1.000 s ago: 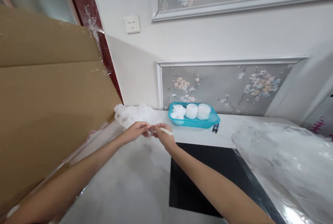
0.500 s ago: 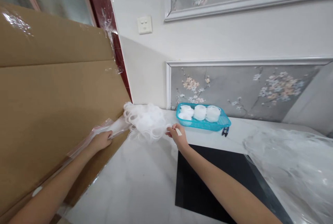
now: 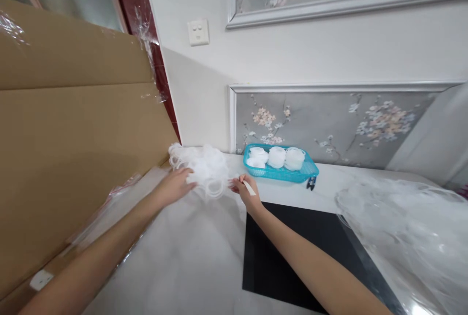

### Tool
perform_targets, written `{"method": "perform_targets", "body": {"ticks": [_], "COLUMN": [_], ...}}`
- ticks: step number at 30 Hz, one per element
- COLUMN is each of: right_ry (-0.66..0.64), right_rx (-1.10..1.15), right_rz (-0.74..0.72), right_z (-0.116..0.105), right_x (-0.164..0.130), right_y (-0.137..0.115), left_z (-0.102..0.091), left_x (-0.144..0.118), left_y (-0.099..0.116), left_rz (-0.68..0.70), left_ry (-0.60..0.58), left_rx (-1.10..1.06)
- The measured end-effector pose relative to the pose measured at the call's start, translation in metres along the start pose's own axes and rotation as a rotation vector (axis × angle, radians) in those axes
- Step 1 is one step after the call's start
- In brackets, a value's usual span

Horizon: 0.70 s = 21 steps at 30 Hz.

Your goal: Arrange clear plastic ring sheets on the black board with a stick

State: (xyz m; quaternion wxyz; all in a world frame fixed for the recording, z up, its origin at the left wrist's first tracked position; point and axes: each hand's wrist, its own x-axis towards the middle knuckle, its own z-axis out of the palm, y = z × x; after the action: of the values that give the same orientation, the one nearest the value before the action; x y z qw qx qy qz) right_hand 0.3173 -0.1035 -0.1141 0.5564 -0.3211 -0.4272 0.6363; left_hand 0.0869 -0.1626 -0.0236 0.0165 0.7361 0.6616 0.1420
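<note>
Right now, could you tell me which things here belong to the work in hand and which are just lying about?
In hand:
- left hand on the pile of white loops
- right hand pinching a white strip

Lying about:
- blue basket with white rolls
- dark clippers
- cardboard sheet
- clear plastic heap
- black panel

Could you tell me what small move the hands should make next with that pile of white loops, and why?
Probably the left hand should pinch one loop free of the white loop pile and draw it toward the right hand. The left fingers lie on the tangled pile without a clear grip, while the right hand already holds a small white strip beside it.
</note>
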Motion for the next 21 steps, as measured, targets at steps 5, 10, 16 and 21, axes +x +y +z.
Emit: {"method": "perform_targets", "body": {"ticks": [5, 10, 16, 21], "right_ry": [-0.1, -0.151, -0.248, -0.212], "right_rx": [0.026, -0.009, 0.018, -0.013], "right_rz": [-0.041, -0.082, -0.137, -0.158], "right_z": [-0.001, -0.006, -0.001, 0.005], "right_x": [-0.005, -0.009, -0.015, -0.009], "right_y": [-0.01, -0.015, -0.019, -0.013], "left_z": [0.041, 0.051, 0.045, 0.054], "left_x": [0.024, 0.027, 0.025, 0.023], "left_y": [0.072, 0.074, 0.07, 0.073], "left_rz": [0.461, 0.48, 0.387, 0.248], "left_ry": [0.004, 0.057, 0.098, 0.087], "left_rx": [-0.027, -0.136, -0.315, -0.468]}}
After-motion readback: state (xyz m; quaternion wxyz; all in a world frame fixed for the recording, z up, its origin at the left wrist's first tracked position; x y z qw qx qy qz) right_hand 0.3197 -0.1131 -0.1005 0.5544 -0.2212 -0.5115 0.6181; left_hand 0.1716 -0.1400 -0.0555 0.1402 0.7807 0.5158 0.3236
